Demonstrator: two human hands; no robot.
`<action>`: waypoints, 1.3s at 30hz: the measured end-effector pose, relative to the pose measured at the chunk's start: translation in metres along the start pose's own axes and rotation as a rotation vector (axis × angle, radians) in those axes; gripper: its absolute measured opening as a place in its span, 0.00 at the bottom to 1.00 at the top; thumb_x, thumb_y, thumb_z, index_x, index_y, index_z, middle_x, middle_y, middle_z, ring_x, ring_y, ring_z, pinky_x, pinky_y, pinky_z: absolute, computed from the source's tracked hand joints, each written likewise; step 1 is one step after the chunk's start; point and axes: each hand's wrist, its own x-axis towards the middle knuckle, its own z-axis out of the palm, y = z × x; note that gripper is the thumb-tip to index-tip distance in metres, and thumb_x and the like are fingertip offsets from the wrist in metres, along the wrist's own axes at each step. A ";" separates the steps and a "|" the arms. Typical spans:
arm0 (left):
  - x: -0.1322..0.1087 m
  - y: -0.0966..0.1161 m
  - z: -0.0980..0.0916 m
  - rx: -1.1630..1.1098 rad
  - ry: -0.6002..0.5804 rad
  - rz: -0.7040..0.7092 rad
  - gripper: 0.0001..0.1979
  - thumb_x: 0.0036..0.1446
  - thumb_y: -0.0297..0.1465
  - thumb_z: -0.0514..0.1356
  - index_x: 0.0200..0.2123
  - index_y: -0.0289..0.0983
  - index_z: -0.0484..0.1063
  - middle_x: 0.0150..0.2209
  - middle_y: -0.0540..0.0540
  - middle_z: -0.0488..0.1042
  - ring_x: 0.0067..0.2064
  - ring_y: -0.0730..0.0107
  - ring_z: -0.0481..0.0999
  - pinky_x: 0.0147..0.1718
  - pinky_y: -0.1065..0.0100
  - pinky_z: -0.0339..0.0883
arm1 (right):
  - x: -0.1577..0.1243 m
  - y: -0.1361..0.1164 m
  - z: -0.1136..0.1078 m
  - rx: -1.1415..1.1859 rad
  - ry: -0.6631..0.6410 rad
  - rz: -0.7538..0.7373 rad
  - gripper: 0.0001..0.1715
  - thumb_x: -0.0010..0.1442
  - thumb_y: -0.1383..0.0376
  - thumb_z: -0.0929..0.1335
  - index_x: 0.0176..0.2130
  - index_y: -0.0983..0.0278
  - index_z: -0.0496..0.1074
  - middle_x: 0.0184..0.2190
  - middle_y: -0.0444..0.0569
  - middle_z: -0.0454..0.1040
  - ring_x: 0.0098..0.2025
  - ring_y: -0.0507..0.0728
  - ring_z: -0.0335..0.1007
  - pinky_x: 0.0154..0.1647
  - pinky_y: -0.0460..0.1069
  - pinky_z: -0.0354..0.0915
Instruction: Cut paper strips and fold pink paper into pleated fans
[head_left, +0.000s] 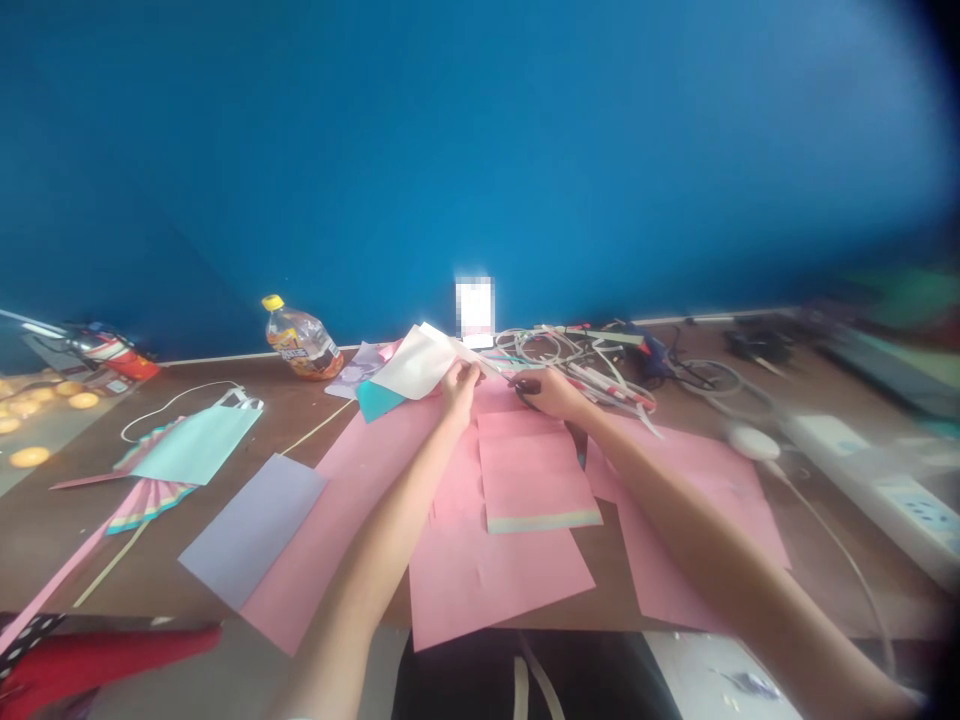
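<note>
At the far side of the table, my left hand (460,388) pinches the edge of a white sheet of paper (415,362). A teal sheet (379,400) pokes out beneath that white one. My right hand (553,392) is closed around the dark handles of a pair of scissors (527,387), whose blades point left toward the paper by my left fingers. Whether the blades touch the paper is too blurred to tell. Below my hands lies a pink paper with a pale striped edge (536,475), on top of larger pink sheets (487,590).
Left are a lilac sheet (255,525), a light blue sheet (199,445) over a pleated paper fan (154,505), and a tilted drink bottle (300,340). A phone-like bright screen (475,310) stands at the wall. Right are tangled cables (551,347) and a power strip (885,490).
</note>
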 end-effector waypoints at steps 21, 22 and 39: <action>0.001 -0.003 -0.002 0.014 -0.061 0.031 0.15 0.50 0.43 0.64 0.27 0.36 0.70 0.26 0.49 0.71 0.30 0.74 0.71 0.36 0.70 0.66 | -0.002 -0.008 -0.002 0.015 0.000 0.034 0.16 0.50 0.63 0.65 0.37 0.65 0.78 0.22 0.44 0.71 0.23 0.51 0.59 0.26 0.46 0.56; 0.000 -0.004 -0.002 0.025 -0.077 0.039 0.15 0.51 0.42 0.64 0.27 0.36 0.70 0.26 0.49 0.71 0.30 0.74 0.71 0.35 0.70 0.65 | -0.001 -0.009 -0.002 0.019 0.004 0.035 0.16 0.50 0.63 0.65 0.37 0.65 0.78 0.23 0.45 0.71 0.24 0.51 0.60 0.27 0.46 0.57; 0.002 -0.001 -0.002 0.005 -0.172 -0.057 0.14 0.49 0.41 0.65 0.31 0.36 0.73 0.29 0.47 0.73 0.33 0.72 0.74 0.37 0.69 0.67 | -0.002 -0.008 0.000 0.067 -0.012 0.092 0.16 0.51 0.60 0.66 0.38 0.65 0.76 0.21 0.43 0.69 0.21 0.49 0.55 0.22 0.45 0.50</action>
